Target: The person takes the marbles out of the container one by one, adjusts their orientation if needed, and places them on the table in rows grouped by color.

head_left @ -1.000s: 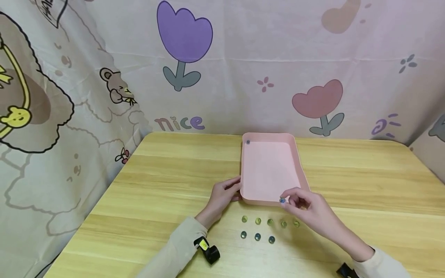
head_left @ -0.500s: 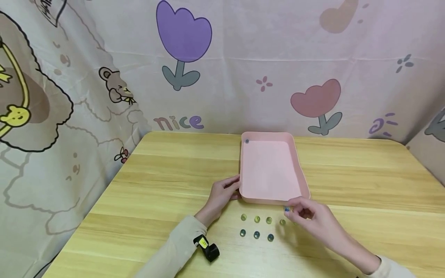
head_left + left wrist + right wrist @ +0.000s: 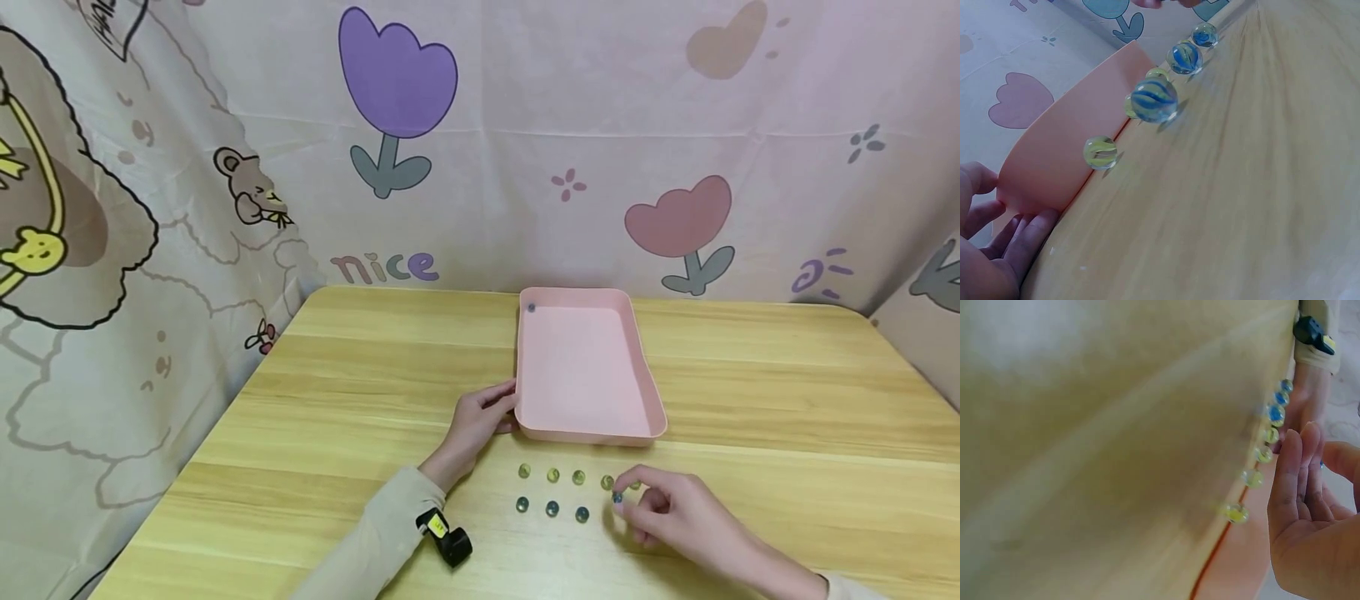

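Note:
My right hand (image 3: 686, 515) pinches a blue-swirled marble (image 3: 617, 497) between thumb and index finger, close over the table at the right end of a row of blue marbles (image 3: 552, 508). Behind that row runs a line of several yellow-green marbles (image 3: 578, 477), the rightmost partly covered by my index finger. My left hand (image 3: 472, 429) rests at the left front corner of a pink tray (image 3: 581, 367), its fingertips (image 3: 985, 178) against the outer wall. One small dark marble (image 3: 532, 307) lies inside the tray's far left corner. In the right wrist view, fingers (image 3: 1286, 487) mostly hide the held marble.
The wood-grain table (image 3: 360, 383) reaches back to a printed cloth (image 3: 510, 208) hanging behind it. Another cloth panel (image 3: 187, 358) borders the left side. A black wrist camera (image 3: 453, 546) is strapped at the left sleeve.
My right hand has come down from the tray's front edge toward the table, carrying the blue marble to the right end of the blue row. The left hand stays at the tray.

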The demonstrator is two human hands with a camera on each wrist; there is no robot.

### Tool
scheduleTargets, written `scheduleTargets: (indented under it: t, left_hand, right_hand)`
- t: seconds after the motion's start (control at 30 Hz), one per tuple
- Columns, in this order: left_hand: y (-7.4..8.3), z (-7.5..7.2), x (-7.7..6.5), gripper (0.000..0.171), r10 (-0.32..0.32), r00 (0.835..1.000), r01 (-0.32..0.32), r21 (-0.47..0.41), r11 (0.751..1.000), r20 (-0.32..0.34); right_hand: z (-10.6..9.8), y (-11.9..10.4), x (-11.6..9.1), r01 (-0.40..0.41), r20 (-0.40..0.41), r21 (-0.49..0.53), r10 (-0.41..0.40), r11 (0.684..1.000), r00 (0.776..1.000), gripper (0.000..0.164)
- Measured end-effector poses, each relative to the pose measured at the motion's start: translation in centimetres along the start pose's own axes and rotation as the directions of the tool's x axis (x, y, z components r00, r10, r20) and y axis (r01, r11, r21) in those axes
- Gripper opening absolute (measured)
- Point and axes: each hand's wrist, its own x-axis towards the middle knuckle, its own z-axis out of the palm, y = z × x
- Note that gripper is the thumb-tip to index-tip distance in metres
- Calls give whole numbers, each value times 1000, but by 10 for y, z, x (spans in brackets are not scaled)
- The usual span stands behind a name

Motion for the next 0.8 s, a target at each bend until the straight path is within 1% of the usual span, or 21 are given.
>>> scheduleTargets:
  t: [0.1, 0.2, 0.3, 0.37, 0.4, 0.63, 0.8]
  left_hand:
    - [0, 1, -1, 39, -2, 1000, 2, 3, 1000, -4]
    - [1, 1, -1, 39, -7, 1000, 7, -7, 1000, -4]
    - [1, 1, -1, 38, -7, 1000, 7, -7, 1000, -3]
    - [0, 0, 0, 38, -8, 1000, 8, -5, 1000, -3]
    - [0, 0, 1, 38, -8, 1000, 8, -4, 1000, -4]
    - [0, 0, 2, 38, -1, 1000, 1, -2, 1000, 0]
    - [0, 0, 1, 38, -4, 1000, 4, 5, 1000, 0]
  right_hand:
    - [1, 2, -1, -60, 54, 74, 56, 995, 997, 14]
    - [3, 3, -2, -127, 97, 146, 114, 981, 989, 17]
    - [5, 5, -2, -184, 114, 175, 166, 967, 980, 19]
    - [7, 6, -2, -203, 112, 187, 184, 961, 976, 18]
    - [8, 6, -2, -202, 105, 181, 186, 962, 977, 17]
    - [13, 6, 0, -207, 40, 42, 205, 977, 978, 13]
    - [15, 7, 1, -194, 43, 20, 193, 981, 980, 12]
